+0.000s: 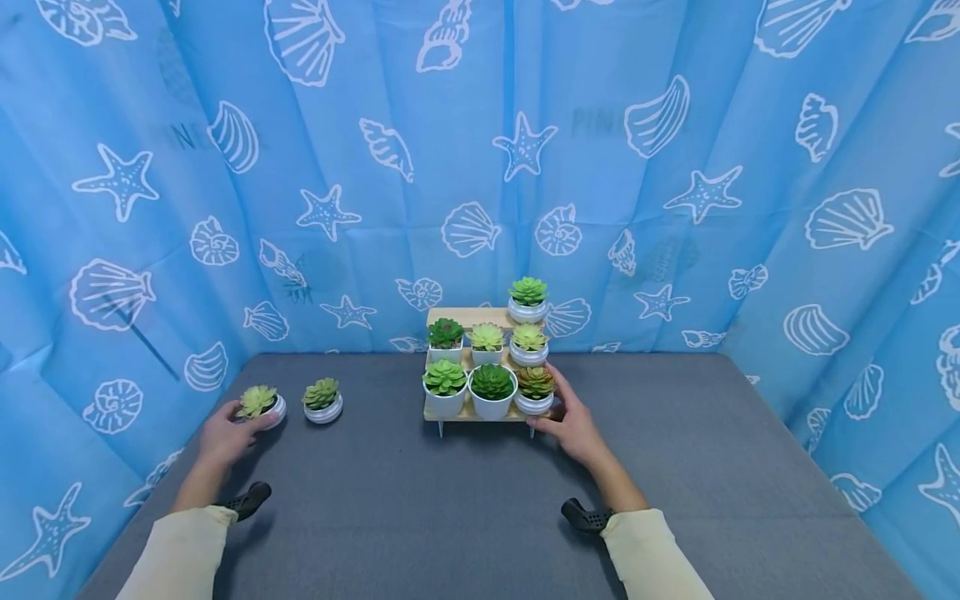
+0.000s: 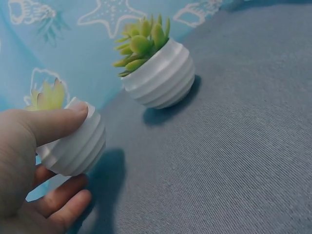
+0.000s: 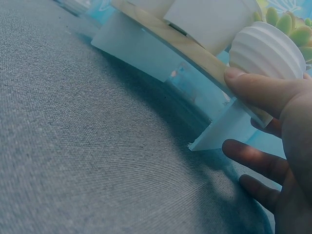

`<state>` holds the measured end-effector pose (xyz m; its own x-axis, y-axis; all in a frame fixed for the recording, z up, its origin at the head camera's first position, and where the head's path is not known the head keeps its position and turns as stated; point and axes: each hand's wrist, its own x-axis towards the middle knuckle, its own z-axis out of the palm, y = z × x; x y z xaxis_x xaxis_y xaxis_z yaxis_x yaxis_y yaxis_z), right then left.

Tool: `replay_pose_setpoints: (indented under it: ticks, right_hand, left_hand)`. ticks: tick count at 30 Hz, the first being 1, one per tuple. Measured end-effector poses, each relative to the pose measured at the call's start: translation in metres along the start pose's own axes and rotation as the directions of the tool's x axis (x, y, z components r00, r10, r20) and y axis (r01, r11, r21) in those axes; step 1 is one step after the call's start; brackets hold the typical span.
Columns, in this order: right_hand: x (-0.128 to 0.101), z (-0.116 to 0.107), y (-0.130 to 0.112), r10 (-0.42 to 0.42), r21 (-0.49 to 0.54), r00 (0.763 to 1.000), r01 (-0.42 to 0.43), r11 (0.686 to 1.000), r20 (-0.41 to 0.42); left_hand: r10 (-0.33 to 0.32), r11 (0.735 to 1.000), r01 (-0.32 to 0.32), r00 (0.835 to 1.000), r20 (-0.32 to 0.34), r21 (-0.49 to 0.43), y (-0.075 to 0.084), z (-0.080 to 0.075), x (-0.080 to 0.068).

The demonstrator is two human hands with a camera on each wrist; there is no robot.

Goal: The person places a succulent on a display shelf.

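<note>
At the left, my left hand (image 1: 223,435) grips a white ribbed pot (image 2: 80,146) with a pale yellow-green succulent (image 1: 257,400), thumb on the near side and fingers beneath. Another ribbed pot (image 1: 324,412) with a green succulent (image 2: 141,45) sits just right of it. A tiered wooden plant stand (image 1: 467,317) at the back middle bears several potted succulents. My right hand (image 1: 576,427) holds its front right corner, thumb on the board edge (image 3: 207,61) and a finger below. Right beside that thumb is a ribbed pot (image 3: 268,51) with a reddish-green succulent (image 1: 536,382).
Whitish translucent legs (image 3: 222,129) raise the stand off the grey cloth-covered table (image 1: 405,517). A blue curtain (image 1: 450,167) with white shell prints hangs behind and along both sides. On the top tier a lone potted succulent (image 1: 528,292) stands at the right end.
</note>
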<state>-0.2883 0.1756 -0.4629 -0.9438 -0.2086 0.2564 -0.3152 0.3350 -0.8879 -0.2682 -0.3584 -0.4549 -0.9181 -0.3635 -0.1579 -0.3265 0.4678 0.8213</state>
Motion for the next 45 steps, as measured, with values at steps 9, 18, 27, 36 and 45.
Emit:
replay_pose_setpoints:
  ticks: [9, 18, 27, 36, 45]
  right_hand:
    - [0.007, 0.003, 0.028, 0.006, -0.031, 1.0, -0.007, 1.0, -0.025]
    - [0.007, 0.004, 0.025, 0.01, -0.041, 1.0, -0.012, 0.999, -0.029]
    - [0.008, 0.003, 0.026, 0.011, -0.042, 1.0, -0.012, 0.999, -0.023]
    - [0.007, 0.003, 0.028, 0.004, -0.036, 1.0, -0.005, 0.999, -0.028]
    - [0.007, 0.003, 0.026, -0.004, -0.034, 1.0, 0.003, 0.999, -0.025]
  left_hand:
    - [0.043, 0.999, -0.043, 0.999, 0.009, -0.011, 0.013, -0.004, 0.007]
    - [0.117, 0.993, -0.118, 0.993, 0.005, 0.014, 0.031, -0.016, 0.01]
    - [0.111, 0.993, -0.111, 0.994, -0.012, 0.038, 0.053, -0.016, 0.012]
    - [0.123, 0.992, -0.123, 0.992, -0.015, 0.01, 0.074, -0.01, 0.018]
    - [0.156, 0.988, -0.156, 0.988, -0.023, -0.007, 0.097, 0.005, 0.023]
